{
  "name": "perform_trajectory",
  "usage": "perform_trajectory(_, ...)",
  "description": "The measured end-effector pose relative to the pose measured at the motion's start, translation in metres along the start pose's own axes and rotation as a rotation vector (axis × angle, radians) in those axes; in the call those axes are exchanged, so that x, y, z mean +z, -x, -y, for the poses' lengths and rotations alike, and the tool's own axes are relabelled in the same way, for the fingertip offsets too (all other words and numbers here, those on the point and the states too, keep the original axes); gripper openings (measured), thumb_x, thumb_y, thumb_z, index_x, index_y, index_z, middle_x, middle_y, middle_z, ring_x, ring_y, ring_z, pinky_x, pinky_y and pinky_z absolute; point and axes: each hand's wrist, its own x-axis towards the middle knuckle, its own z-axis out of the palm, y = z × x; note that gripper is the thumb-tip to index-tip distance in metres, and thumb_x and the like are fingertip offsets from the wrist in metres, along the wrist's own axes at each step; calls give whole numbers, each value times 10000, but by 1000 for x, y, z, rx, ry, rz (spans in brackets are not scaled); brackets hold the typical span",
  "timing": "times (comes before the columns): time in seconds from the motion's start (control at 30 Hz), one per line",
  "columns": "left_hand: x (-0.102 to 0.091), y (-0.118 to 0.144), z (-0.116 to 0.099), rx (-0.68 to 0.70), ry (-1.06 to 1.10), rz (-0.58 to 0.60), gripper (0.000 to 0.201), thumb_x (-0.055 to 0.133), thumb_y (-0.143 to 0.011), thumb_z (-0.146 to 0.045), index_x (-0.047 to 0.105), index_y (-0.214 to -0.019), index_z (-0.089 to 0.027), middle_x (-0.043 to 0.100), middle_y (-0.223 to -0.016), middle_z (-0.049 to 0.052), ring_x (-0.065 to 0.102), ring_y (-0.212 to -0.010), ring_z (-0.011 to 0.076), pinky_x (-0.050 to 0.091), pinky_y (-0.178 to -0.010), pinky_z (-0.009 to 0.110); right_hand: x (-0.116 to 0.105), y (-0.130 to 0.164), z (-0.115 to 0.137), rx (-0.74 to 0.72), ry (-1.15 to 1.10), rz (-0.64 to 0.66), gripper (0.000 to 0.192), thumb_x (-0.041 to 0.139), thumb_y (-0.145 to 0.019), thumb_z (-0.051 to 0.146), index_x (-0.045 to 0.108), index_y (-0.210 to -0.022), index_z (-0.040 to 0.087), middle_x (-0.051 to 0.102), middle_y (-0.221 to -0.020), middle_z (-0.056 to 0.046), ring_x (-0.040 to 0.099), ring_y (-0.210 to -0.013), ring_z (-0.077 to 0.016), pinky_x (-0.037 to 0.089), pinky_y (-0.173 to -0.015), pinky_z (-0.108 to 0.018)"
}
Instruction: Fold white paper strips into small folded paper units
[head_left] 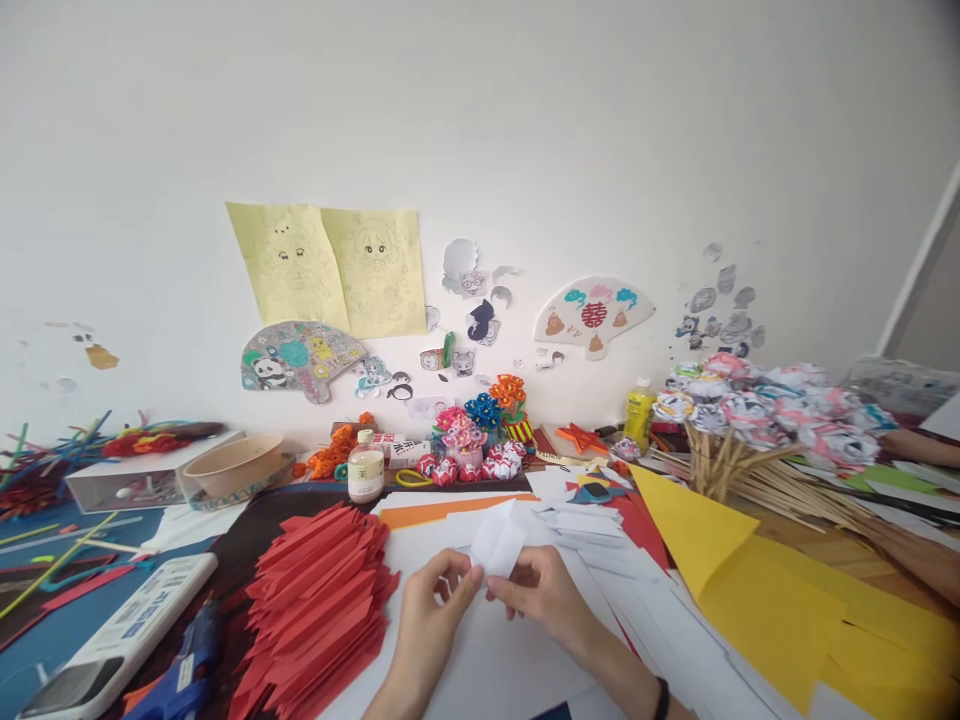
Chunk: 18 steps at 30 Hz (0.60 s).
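Note:
Between my two hands is a small piece of white folded paper (pixel 498 538), held upright over large white sheets (pixel 480 655). The thumb and fingers of my left hand (pixel 439 600) pinch its lower left edge. At its lower right, my right hand (pixel 544 595) grips it with curled fingers; a dark band circles that wrist. Left of my hands lies a big heap of folded red paper strips (pixel 319 600). A stack of cut white paper pieces (pixel 581 525) lies just beyond my right hand.
Yellow paper (pixel 772 610) spreads at the right, near a bunch of paper flowers on sticks (pixel 712 450). A blue glue gun (pixel 184 655) and a white paper cutter (pixel 135 620) lie left. A glass jar (pixel 366 470) stands behind. Another person's arm (pixel 919 550) shows at far right.

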Motion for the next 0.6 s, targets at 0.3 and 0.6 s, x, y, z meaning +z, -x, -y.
perform_trajectory(0.3, 1, 1, -1, -25, -1, -3, 340, 552, -826, -463, 590, -665, -166, 621, -648, 10, 528, -638, 149, 374, -597, 234, -2, -1, -4, 27, 17, 16, 285, 692, -738, 386, 712, -762, 103, 656, -633, -51, 531, -463, -94, 438, -441, -196)
perform_trajectory(0.6, 0, 1, -5, 10, 9, 3, 342, 512, -852, -460, 589, -686, -170, 598, -643, 4, 528, -645, 150, 382, -609, 227, -2, 1, 0, 32, -18, 17, 324, 659, -762, 419, 701, -731, 100, 653, -644, -57, 522, -462, -88, 424, -451, -195)
